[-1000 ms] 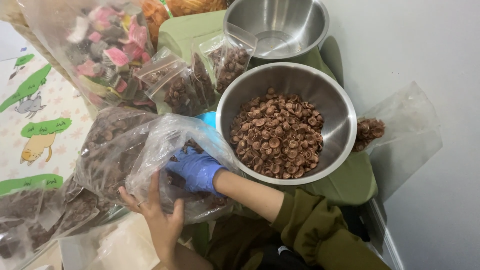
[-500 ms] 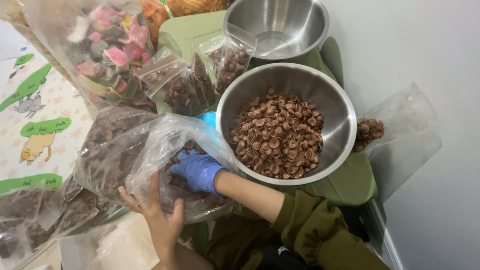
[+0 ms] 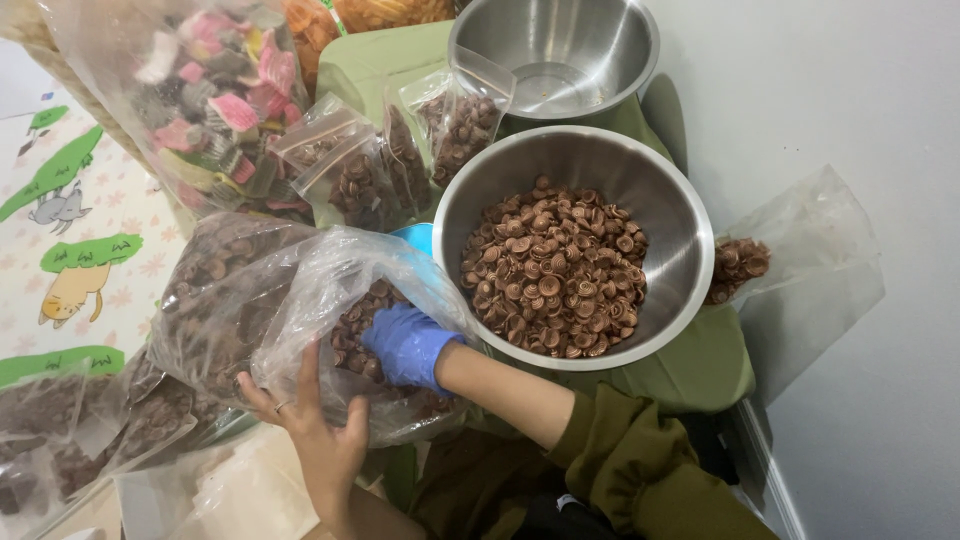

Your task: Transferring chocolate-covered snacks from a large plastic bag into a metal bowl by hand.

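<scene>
My right hand [image 3: 408, 343], in a blue glove, reaches into a large clear plastic bag [image 3: 310, 285] of small brown round pieces, its fingers curled among them. My bare left hand [image 3: 315, 430] grips the bag's near side from below, fingers spread on the plastic. Just right of the bag stands a big steel bowl [image 3: 672, 200], about half full of the same brown pieces [image 3: 555, 270].
An empty steel bowl [image 3: 550, 50] sits behind the full one on a green table [image 3: 700, 370]. Small zip bags [image 3: 370, 170] of brown pieces lean at the back, beside a big bag of colourful snacks [image 3: 210, 100]. Another clear bag [image 3: 800, 260] lies by the white wall.
My gloved right hand has shifted slightly inside the bag. My left hand and the bowls stay where they were.
</scene>
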